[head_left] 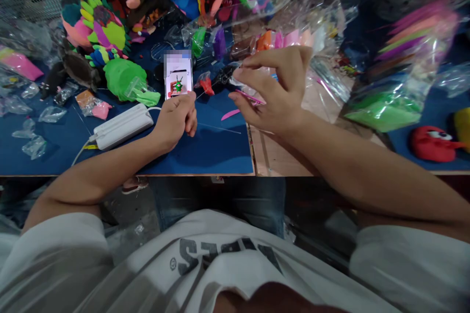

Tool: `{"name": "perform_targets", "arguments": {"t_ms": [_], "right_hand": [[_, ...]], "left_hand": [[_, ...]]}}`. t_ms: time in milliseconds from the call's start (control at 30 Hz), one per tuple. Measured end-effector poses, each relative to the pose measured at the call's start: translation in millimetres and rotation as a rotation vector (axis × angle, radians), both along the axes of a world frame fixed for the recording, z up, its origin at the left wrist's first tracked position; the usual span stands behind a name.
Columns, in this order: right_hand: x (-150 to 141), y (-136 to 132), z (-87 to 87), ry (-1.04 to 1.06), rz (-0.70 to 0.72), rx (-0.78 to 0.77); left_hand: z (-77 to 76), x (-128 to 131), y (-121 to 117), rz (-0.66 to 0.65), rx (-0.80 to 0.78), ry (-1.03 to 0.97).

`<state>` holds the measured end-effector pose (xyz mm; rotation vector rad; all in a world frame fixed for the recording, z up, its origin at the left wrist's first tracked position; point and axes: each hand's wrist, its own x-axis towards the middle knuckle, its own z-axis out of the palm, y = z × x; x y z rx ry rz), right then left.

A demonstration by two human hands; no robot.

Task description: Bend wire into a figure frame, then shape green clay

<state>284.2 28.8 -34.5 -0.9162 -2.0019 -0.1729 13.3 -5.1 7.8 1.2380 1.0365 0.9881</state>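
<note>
My left hand is closed around the lower end of a phone above the blue table mat. On its lit screen is a picture of a green figure with antennae; part of the screen is blurred out. To the right of the phone, my right hand hovers with thumb and fingers spread apart. A thin pink strip shows between its thumb and fingers; whether it touches the hand, I cannot tell. A pink blade-shaped tool lies on the mat by the thumb. Beyond it is a small red clay piece.
A white power strip with a cord lies left of my left forearm. Green clay and colourful clay figures crowd the back left. Bags of coloured clay and a red clay figure sit right, beyond a cardboard sheet.
</note>
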Motion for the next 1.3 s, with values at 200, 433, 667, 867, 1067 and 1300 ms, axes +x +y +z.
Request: {"name": "perform_targets", "arguments": {"t_ms": [200, 433, 667, 867, 1067, 1300], "right_hand": [[-12, -5, 3.6, -0.014, 0.065, -0.043], [-15, -4, 0.7, -0.183, -0.005, 0.189], [-17, -8, 5.9, -0.231, -0.018, -0.029], [-20, -6, 4.5, -0.217, -0.012, 0.097], [-24, -5, 4.7, -0.222, -0.038, 0.229], [-25, -3, -5.0, -0.171, 0.011, 0.001]], "left_hand": [[-0.1, 0, -6, -0.133, -0.077, -0.022], [3.4, -3, -6, -0.253, -0.138, -0.095], [3.9, -5, -3, -0.235, -0.115, -0.124], [0.3, -5, -1, -0.250, -0.119, -0.153], [-1.0, -4, -1, -0.283, -0.104, -0.190], [1.8, -2, -3, -0.287, -0.117, -0.260]]}}
